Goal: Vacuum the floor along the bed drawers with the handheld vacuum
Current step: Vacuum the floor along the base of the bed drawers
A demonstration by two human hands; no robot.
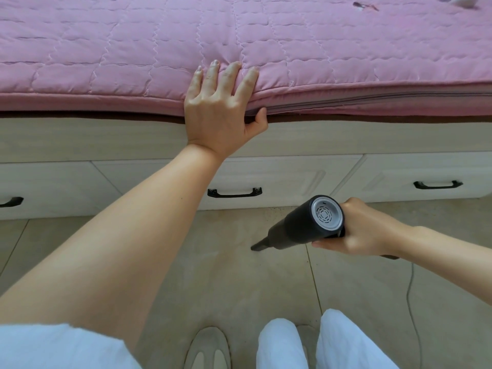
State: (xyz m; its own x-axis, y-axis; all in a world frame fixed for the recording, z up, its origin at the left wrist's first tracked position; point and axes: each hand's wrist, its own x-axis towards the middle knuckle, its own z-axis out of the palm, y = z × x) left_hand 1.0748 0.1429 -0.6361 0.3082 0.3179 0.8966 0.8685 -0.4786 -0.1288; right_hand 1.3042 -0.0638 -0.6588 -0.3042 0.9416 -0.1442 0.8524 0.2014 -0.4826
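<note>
Home bedroom: pink quilted bed (159, 49) over drawers (266, 177), tiled floor (213, 275).

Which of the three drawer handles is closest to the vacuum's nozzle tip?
The middle handle, straight below the left hand. The nozzle points toward it; the right handle and the cut-off left handle lie farther away.

Our left hand (221, 107) lies flat on the pink mattress (292, 43) edge; our right hand (364, 230) grips the handheld vacuum (306, 225), nozzle angled toward the floor (239, 283) below the drawers (279, 179).
</note>
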